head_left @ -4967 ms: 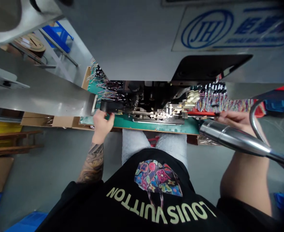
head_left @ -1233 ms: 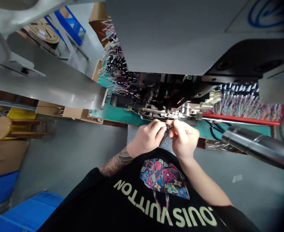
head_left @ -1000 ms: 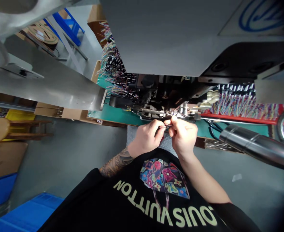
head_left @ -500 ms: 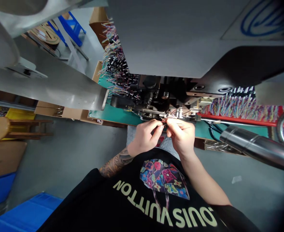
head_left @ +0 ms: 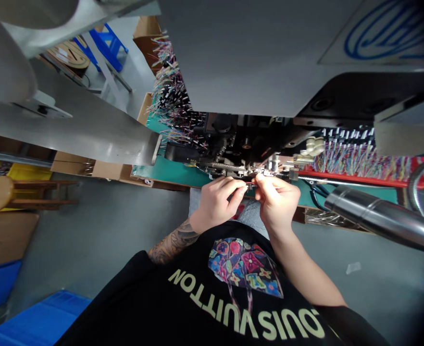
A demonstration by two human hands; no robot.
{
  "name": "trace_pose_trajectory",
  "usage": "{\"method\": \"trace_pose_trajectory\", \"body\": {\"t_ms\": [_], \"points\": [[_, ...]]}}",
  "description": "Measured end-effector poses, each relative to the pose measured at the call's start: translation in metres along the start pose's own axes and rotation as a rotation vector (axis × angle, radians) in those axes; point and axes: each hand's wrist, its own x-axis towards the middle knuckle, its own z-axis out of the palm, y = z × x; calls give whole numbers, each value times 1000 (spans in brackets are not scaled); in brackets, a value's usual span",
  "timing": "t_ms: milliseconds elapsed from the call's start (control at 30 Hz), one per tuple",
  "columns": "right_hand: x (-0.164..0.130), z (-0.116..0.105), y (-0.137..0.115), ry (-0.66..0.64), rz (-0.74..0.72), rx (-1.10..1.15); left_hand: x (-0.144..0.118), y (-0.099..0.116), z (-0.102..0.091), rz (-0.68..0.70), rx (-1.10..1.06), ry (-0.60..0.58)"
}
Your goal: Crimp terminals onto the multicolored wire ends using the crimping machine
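A factory floor for wire-harness work: a grey industrial machine (head_left: pixel 248 53) bearing a blue logo (head_left: pixel 388 33) stands over a green bench (head_left: pixel 176 174), its dark mechanism (head_left: pixel 241 149) exposed. Bundles of coloured wires (head_left: pixel 170 103) with black connectors crowd the bench on the left and fill a red tray (head_left: pixel 359 180) on the right. Around the station are cardboard boxes (head_left: pixel 3 238), blue crates (head_left: pixel 39 324), a wooden stool (head_left: pixel 13 192), a wire spool (head_left: pixel 68 53) and a bare concrete floor (head_left: pixel 100 240).
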Motion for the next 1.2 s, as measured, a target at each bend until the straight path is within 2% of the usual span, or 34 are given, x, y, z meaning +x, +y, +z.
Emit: {"method": "trace_pose_trajectory", "body": {"t_ms": [267,367,500,600,700,800,900,1100,1200], "points": [[0,2,0,0,20,-1,-1,-1,0,-3,12,-3],[1,1,0,-71,51,35,0,-4,-3,7,-19,-17],[5,-9,0,-276,159,95,3,-6,-13,-82,-160,-157],[7,-15,0,-329,136,65,4,-6,-21,-161,-290,-267],[4,-15,0,-237,50,23,4,-6,-23,-171,-310,-271],[0,-9,0,-86,-43,-41,3,-5,-20,-134,-239,-219],[-4,-4,-1,11,-66,-67,3,-3,-17,-79,-154,-150],[-3,3,-2,45,13,20,5,1,-13,-26,-94,-58],[-2,5,-4,38,7,44,5,1,-13,-24,-75,-43]]}}
